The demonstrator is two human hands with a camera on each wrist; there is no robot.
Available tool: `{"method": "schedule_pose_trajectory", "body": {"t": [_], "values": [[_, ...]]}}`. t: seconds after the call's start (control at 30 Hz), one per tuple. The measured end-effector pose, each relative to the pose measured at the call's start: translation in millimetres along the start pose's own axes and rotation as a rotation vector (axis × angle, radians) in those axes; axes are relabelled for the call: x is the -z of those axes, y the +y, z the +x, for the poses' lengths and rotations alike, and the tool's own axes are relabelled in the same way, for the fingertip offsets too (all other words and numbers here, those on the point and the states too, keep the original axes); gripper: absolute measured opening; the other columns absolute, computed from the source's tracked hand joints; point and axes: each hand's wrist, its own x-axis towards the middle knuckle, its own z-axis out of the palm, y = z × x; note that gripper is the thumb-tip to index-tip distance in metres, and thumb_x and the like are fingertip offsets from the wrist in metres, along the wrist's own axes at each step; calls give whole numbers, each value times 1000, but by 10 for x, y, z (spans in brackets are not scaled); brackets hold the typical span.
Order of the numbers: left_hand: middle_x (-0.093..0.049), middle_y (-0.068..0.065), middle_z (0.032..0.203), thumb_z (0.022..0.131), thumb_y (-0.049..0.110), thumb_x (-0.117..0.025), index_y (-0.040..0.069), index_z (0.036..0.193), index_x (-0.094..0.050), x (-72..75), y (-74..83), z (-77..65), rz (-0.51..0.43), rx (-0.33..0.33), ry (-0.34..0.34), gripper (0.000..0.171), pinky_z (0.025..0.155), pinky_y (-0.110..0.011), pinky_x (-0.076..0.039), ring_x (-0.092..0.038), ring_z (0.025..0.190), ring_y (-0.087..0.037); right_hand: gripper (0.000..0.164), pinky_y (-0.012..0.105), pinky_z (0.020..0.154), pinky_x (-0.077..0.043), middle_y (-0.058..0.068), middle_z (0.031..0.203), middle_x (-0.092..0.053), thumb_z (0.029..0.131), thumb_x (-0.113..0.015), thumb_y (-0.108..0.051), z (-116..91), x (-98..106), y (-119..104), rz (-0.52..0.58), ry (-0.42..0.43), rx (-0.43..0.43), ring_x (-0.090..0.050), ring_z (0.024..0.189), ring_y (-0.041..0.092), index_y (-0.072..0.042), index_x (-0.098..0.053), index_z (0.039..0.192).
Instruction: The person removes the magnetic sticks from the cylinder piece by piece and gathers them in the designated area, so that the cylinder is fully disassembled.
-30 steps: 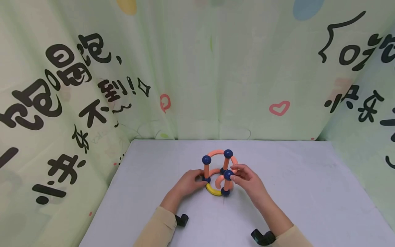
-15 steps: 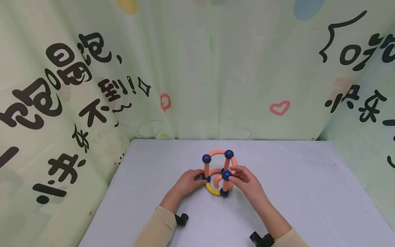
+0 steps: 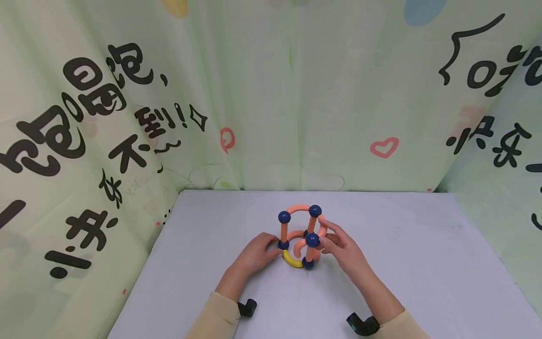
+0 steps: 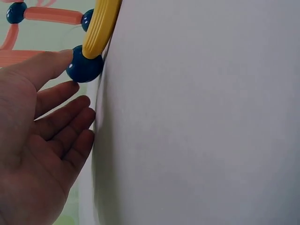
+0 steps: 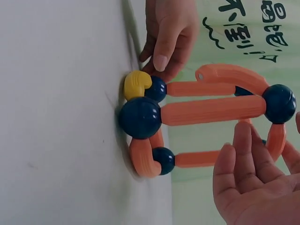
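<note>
A magnetic ball-and-stick frame (image 3: 284, 232) of orange sticks and dark blue balls stands upright on the table. One yellow curved stick (image 3: 292, 260) lies at its base, joining the lower left ball (image 4: 84, 65) to the front lower ball (image 5: 139, 117). My left hand (image 3: 255, 254) has thumb and forefinger at that left ball, the other fingers loosely bent. At the front upper ball (image 3: 312, 240), my right hand (image 3: 345, 245) holds the frame, thumb by the ball and forefinger at the right curved stick. Another curved stick (image 5: 232, 72) hangs from this ball with one free end.
The white table (image 3: 402, 254) extends around the frame. Behind and beside it hangs a pale green curtain (image 3: 271, 94) with dark lettering. Black wrist cameras (image 3: 363, 325) sit at both cuffs.
The right forefinger has lifted onto the right curved stick. The front upper ball shifted slightly left, then back right. The left hand and its wrist have drawn slightly left.
</note>
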Motion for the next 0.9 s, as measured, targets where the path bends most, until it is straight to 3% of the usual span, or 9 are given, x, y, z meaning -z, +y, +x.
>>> {"method": "schedule_pose_trajectory", "body": {"t": [0.2, 0.37, 0.5, 0.7, 0.9], "values": [[-63, 3, 104, 93, 41, -67, 17, 110, -67, 35, 0, -75, -15, 43, 32, 29, 87, -34, -53, -57, 93, -14, 55, 33, 85, -55, 12, 119, -69, 101, -51, -48, 128, 147, -12, -90, 17, -9, -69, 94, 21, -32, -35, 151], [-60, 9, 91, 94, 43, -65, 25, 98, -69, 103, 86, -142, -112, -16, 3, 19, 74, -25, -49, -54, 83, -11, 60, 29, 82, -54, 14, 121, -67, 100, -51, -50, 279, 276, -42, -103, 0, 0, -68, 92, 21, -30, -33, 153], [-62, 12, 96, 95, 45, -63, 30, 104, -69, 173, 221, -197, -215, -97, -29, 18, 76, -23, -49, -56, 87, -9, 59, 30, 81, -55, 16, 122, -67, 101, -51, -48, 392, 346, -80, -91, -41, -11, -67, 92, 25, -29, -34, 153], [-59, 6, 98, 95, 43, -63, 28, 122, -68, 210, 456, -229, -320, -229, -6, 30, 71, -22, -48, -53, 82, -8, 54, 32, 84, -55, 12, 116, -68, 102, -51, -44, 512, 393, -127, -71, -96, -41, -65, 93, 23, -31, -36, 152], [-63, 5, 110, 94, 43, -65, 25, 132, -62, 172, 646, -214, -392, -255, -13, 42, 65, -21, -50, -56, 74, -6, 50, 33, 87, -52, 16, 120, -67, 102, -53, -40, 586, 362, -107, -9, -118, -66, -62, 92, 24, -31, -40, 150]]}}
